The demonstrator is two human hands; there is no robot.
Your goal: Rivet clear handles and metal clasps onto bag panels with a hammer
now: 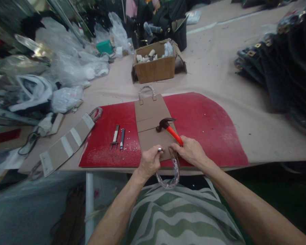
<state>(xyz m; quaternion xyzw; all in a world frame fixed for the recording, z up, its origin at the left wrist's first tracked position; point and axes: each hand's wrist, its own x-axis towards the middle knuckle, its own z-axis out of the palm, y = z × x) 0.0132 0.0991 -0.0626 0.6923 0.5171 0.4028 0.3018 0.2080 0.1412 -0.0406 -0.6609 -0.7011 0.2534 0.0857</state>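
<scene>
My left hand (150, 160) pinches a metal-topped tool (159, 149) at the six o'clock end of the tan panel (153, 110); my right hand (191, 149) grips the hammer (173, 134). I'd hold the tool upright and strike squarely. The panel lies on the red mat (204, 126), long axis eleven-thirty to five-thirty, near handle (176, 170) looping toward six

Cardboard box (155, 69), crumpled plastic (66, 61) left, dark stack (272, 75) right.
</scene>
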